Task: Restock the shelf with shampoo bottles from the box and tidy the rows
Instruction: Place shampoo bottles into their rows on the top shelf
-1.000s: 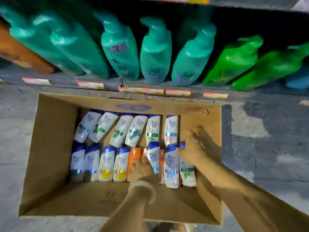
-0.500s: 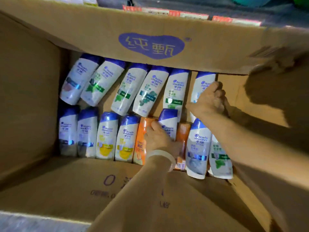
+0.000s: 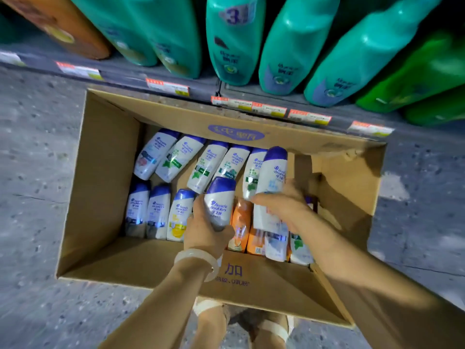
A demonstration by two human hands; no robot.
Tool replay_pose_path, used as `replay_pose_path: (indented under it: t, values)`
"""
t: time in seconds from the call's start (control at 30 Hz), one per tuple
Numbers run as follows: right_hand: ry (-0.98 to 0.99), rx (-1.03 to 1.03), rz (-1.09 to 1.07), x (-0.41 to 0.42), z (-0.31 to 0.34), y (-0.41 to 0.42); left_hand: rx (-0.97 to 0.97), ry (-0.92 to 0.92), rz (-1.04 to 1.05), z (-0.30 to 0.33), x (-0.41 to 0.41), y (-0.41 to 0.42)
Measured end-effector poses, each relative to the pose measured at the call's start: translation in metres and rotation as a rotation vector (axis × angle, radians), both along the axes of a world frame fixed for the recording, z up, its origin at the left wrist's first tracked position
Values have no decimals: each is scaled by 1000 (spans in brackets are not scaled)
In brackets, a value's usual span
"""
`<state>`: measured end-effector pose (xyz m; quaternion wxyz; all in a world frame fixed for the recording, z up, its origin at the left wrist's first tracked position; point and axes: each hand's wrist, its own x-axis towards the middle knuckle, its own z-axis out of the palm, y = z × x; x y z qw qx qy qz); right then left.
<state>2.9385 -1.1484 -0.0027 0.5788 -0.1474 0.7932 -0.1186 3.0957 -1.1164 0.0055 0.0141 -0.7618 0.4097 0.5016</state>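
Head view
Box [image 3: 105, 172]: one brown box on the gray floor [image 3: 37, 147], just in front of the shelf edge [image 3: 176, 79].
Left hand [image 3: 203, 227]: fingers curled round one white shampoo bottle [image 3: 219, 202] with a blue cap, lifted above the near row.
Right hand [image 3: 281, 207]: fingers curled round a second white bottle [image 3: 273, 172], lifted near the box's right side.
Far row in box [image 3: 186, 157]: five white bottles, lying tilted.
Near row in box [image 3: 158, 212]: at least three white bottles by the left wall, two orange ones [image 3: 241, 222], more partly hidden.
Shelf bottles: five big teal bottles [image 3: 231, 39], two green [image 3: 422, 71], one orange [image 3: 63, 23].
Bracelet [image 3: 198, 258]: one, on the left wrist.
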Motion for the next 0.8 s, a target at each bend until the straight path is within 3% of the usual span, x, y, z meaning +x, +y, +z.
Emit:
replay_pose_path:
  t: [0.17,0.27,0.5,0.8]
  values:
    - [88,-136,73,20,96,0,31,103,211,89,24,-20]
    - [167,-230,114,29,155,-4,-47,156,261,151,36,-37]
    - [148,-416,186,70,290,-30,-338,222,359,294,58,-80]
    - [276,-797,327,116,471,-51,-757,152,460,480,90,-89]
